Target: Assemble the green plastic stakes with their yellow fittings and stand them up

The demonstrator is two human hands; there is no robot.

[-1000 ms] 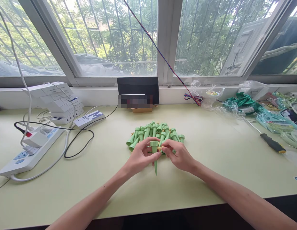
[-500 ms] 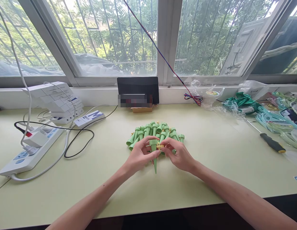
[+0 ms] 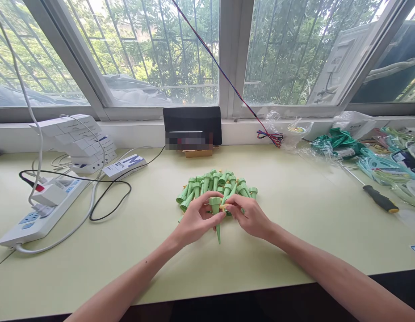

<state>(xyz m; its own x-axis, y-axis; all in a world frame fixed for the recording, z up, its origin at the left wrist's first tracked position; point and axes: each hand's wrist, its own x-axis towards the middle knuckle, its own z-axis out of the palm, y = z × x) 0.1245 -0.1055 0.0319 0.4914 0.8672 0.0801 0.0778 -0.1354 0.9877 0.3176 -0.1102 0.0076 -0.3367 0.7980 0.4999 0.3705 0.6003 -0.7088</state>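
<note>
My left hand (image 3: pixel 195 220) is closed around a green plant watering spike (image 3: pixel 218 234), its capped end up and its narrow tip pointing down toward the table. On the spike's side, just under the cap, sticks out a small yellow valve (image 3: pixel 223 206). Thumb and fingertips of my right hand (image 3: pixel 253 219) pinch that valve and partly cover it. Right behind both hands lies a heap of similar green watering spikes (image 3: pixel 207 181), some with yellow valves showing. My fingers hide part of the held spike.
A white power strip (image 3: pixel 49 219) with cables and stacked white boxes (image 3: pixel 83 143) stand on the left. At the back a dark tablet (image 3: pixel 192 120) leans by the window. A screwdriver (image 3: pixel 378 197) and plastic-wrapped items (image 3: pixel 378 165) lie on the right of the pale table (image 3: pixel 160 281).
Both hands stay at nearly the same spot, gripping the spike and its valve. The spike's tip has shifted very slightly to the right, and the right fingers have moved a little on the valve.
</note>
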